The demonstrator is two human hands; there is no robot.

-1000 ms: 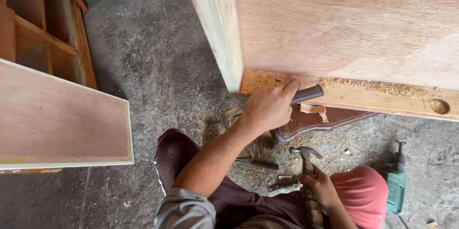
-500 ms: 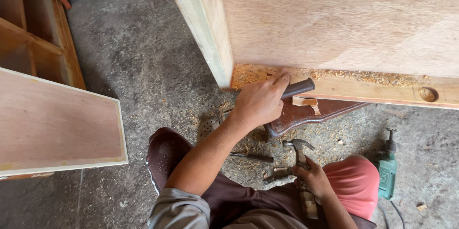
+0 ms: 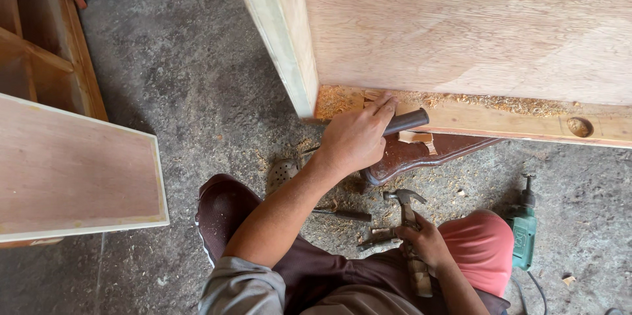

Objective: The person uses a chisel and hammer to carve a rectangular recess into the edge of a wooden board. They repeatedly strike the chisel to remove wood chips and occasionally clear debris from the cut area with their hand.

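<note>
Since the earlier frame, hardly anything has moved: right hand (image 3: 426, 241) stays wrapped around the wooden-handled steel claw hammer (image 3: 409, 223) at five o'clock above the floor. Left hand (image 3: 355, 138), at twelve, grips the dark-handled chisel (image 3: 405, 121) against the pale sawdust-strewn wooden rail (image 3: 500, 117).

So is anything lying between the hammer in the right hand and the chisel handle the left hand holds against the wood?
Only open air over the sawdust-strewn floor separates the claw hammer from the dark chisel handle.
</note>
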